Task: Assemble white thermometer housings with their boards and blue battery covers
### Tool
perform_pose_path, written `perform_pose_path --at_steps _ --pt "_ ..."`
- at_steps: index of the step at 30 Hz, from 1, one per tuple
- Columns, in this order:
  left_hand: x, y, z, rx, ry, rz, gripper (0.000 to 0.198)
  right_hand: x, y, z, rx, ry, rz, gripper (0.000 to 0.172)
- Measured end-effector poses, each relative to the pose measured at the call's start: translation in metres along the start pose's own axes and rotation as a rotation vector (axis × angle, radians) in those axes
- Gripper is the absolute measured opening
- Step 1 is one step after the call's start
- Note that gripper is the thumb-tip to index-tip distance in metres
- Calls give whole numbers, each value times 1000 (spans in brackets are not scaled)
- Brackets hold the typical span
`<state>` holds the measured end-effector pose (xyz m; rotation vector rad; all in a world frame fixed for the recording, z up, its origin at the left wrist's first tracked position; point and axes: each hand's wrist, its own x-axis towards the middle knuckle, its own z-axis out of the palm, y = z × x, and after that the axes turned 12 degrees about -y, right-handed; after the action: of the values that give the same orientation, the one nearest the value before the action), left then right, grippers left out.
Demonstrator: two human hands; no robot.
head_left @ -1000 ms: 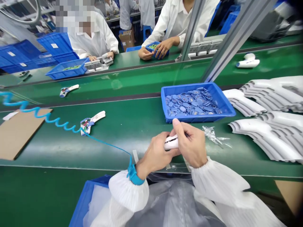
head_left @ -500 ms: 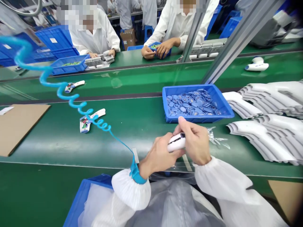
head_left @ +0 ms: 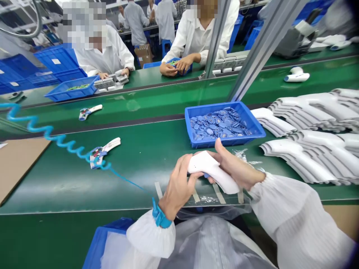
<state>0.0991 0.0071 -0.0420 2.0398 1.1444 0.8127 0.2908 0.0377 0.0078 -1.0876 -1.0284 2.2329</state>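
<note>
A white pistol-shaped thermometer housing is held between my two hands above the bench's front edge. My left hand grips its wide end, thumb below and fingers over the far side. My right hand holds it from the right, thumb raised and the other fingers partly hidden behind the housing. A bit of blue shows on its underside. Just beyond my hands stands a blue tray of small blue oval pieces. A blue strap with a coiled cord is around my left wrist.
Stacked white housing shells lie to the right, beside crumpled clear plastic. An open housing half with wires lies left, a similar one on the green belt. Cardboard is far left. A metal post rises ahead; co-workers sit opposite.
The housing has turned from end-on to side-on, its handle now pointing down to the right. My right hand has shifted from its end to its side. The view has moved slightly.
</note>
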Motion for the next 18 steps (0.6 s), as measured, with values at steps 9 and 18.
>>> perform_pose_path --at_steps 9,18 --pt "-5 -3 -3 57 -70 -70 44 -7 8 16 -274 225 3 75" --pt "15 24 -20 -247 -342 -176 29 19 10 51 -1069 757 -564 60"
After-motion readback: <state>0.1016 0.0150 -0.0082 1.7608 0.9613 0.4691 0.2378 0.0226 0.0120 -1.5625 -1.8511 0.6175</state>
